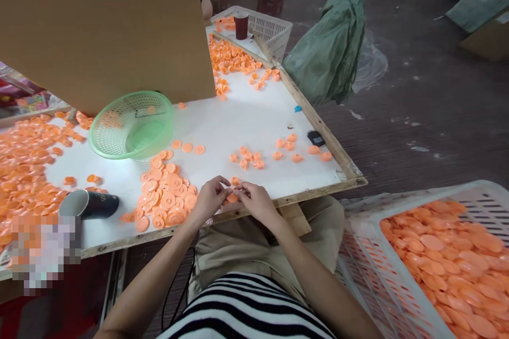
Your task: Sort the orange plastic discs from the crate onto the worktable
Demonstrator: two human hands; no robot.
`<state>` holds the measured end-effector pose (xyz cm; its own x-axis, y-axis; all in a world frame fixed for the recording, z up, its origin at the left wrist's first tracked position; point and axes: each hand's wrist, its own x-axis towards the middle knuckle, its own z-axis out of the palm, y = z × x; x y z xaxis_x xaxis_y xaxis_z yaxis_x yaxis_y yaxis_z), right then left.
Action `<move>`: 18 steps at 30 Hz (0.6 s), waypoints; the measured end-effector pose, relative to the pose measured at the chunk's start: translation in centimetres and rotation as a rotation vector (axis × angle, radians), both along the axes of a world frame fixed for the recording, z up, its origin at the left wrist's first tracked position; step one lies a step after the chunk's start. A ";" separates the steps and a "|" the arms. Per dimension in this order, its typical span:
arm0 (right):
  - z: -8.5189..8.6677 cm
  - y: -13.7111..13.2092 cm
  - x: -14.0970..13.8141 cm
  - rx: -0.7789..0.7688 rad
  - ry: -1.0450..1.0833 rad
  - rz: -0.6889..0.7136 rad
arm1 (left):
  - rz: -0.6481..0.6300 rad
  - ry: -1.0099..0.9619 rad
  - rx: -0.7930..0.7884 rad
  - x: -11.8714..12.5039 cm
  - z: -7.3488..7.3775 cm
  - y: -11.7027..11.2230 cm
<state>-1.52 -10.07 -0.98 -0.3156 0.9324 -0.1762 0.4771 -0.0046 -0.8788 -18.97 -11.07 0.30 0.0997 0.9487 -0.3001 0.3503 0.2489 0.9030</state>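
Close to the table's front edge, my left hand [210, 200] and my right hand [256, 202] meet, fingers pinched together. Between their fingertips is a small orange plastic piece [232, 198], partly covered by the fingers. Another orange cup-shaped piece [235, 181] lies just beyond them. Left of my left hand spreads a pile of flat round orange discs [169, 196]. Several small orange cup-shaped pieces [247, 156] form a loose cluster ahead of my hands, and more orange pieces [296, 158] are scattered to the right.
A green mesh basket [131, 156] stands tilted before a large cardboard sheet [107, 26]. A dark cup [99, 205] lies on its side at left. Wooden strips [326, 140] edge the white table. At right, a white crate [382, 217] holds many orange pieces.
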 end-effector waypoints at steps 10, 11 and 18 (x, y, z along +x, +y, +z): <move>-0.3 0.5 -1.2 -0.182 0.052 0.049 | 0.134 0.142 0.034 -1.0 0.4 -1.2; -0.3 0.5 -1.2 -0.213 0.105 0.043 | 0.146 0.114 0.018 -1.1 0.6 -1.3; -0.5 0.5 -2.1 -0.358 0.253 0.081 | 0.180 0.197 0.022 -2.0 0.9 -2.0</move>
<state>-3.65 -9.54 -1.52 -0.4597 0.7974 -0.3910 0.2581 -0.3013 -0.9179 -20.95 -13.05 1.16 -0.1299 0.9522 -0.2764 0.4717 0.3045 0.8275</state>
